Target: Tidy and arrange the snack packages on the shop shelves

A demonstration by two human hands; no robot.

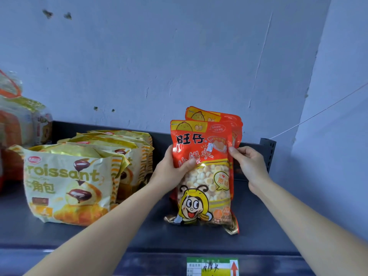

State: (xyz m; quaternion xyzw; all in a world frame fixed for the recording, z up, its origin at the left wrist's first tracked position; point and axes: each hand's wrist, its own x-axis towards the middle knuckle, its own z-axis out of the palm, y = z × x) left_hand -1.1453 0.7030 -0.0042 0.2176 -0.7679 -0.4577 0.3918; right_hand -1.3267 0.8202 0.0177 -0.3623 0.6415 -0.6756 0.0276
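— While you hold it upright at both edges, where does the red-orange plastic snack pouch with the cartoon bee (203,176) sit?

— Its base is on the dark grey metal shelf (258,226), right of centre, just in front of matching red pouches (216,116) that stand against the back rail. Left grip (175,168): thumb across the front, fingers round the left edge, clamped on the pouch. Right grip (249,164): fingertips pinching the right edge near the top. You likely hold both edges to square it with the ones behind, print facing out.

— Contents?

— The clear window shows small pale round biscuits filling the lower half. Well apart to the left, a row of yellow-and-white croissant bags (67,184) stands front to back. They are sealed, so only the print says what is inside. Far left are blurred orange-and-clear packets (16,116); cannot tell what they hold.

— Does the placement fit?

— A green-and-white price label (212,266) on the shelf lip sits directly below the pouch, so this looks like its slot. Judgement: you have yet to seat the pouch back against its mates.
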